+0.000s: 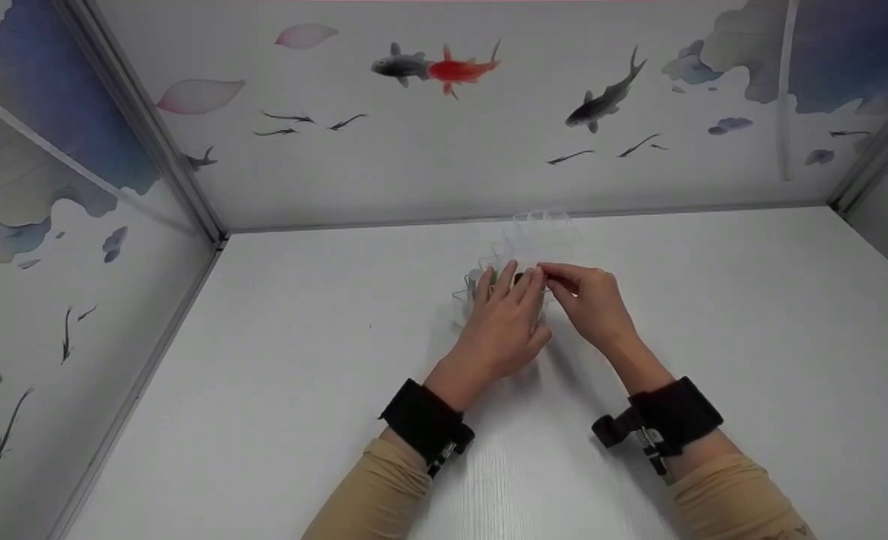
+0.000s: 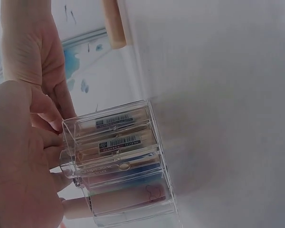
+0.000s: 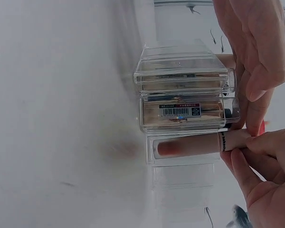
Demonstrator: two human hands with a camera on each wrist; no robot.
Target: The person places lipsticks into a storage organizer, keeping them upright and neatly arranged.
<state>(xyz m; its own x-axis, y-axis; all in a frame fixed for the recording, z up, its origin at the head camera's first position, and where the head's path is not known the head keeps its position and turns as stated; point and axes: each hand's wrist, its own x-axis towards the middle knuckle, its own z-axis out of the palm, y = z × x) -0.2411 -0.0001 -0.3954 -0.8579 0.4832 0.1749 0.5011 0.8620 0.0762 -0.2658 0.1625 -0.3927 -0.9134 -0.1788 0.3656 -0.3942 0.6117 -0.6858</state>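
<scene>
A clear plastic organizer (image 2: 164,156) of narrow compartments stands on the table, holding several cosmetic tubes, some with barcode labels (image 3: 180,111). My left hand (image 1: 502,326) lies over its top with fingers extended, touching the tubes' upper ends. My right hand (image 1: 592,304) is at its right side. Between thumb and fingertips it pinches the pale cap of a lip gloss tube (image 3: 190,145) with a reddish lower end. That tube's body sits upright within a clear compartment. Another pinkish tube (image 2: 128,200) shows in the left wrist view. In the head view the left hand hides most of the organizer.
More clear compartments (image 1: 545,234) of the organizer extend toward the back wall. The white table (image 1: 279,390) meets panels printed with fish (image 1: 463,70) and leaves at the back and left. A black camera band (image 1: 676,416) wraps each wrist.
</scene>
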